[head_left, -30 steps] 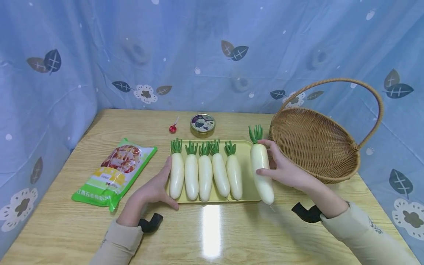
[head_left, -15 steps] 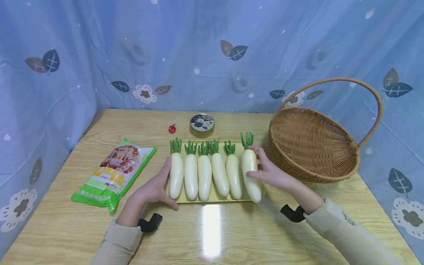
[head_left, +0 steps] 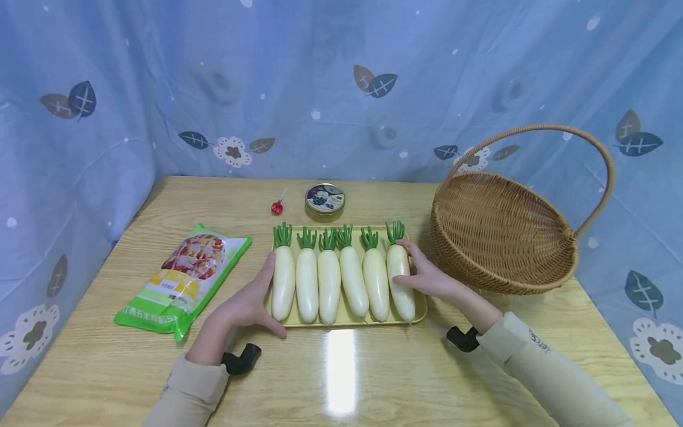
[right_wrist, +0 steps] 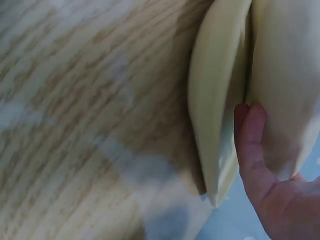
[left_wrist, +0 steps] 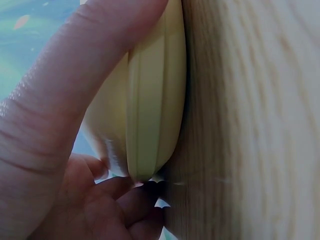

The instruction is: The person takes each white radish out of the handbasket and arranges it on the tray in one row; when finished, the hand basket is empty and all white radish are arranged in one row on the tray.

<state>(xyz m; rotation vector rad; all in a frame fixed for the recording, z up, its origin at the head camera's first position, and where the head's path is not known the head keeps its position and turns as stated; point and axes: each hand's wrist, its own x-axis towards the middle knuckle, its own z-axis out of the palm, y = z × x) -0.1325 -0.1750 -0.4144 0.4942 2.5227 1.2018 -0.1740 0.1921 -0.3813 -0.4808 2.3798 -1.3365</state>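
Observation:
Several white radishes with green tops lie side by side on a pale yellow tray. At the tray's right end, my right hand grips the last radish, thumb and fingers on its two sides. That radish lies inside the tray rim in the right wrist view. My left hand holds the tray by its left end, thumb near the front corner. The left wrist view shows the thumb across the tray's side wall and the fingers bent round its end.
A wicker basket with a tall handle stands tilted at right, close to my right hand. A green and white food bag lies left. Behind the tray are a round tin and a red lollipop. A blue curtain encloses the table.
My right hand has moved left and lowered the last radish from over the tray's right edge into the tray beside the others. My left hand has stayed at the tray.

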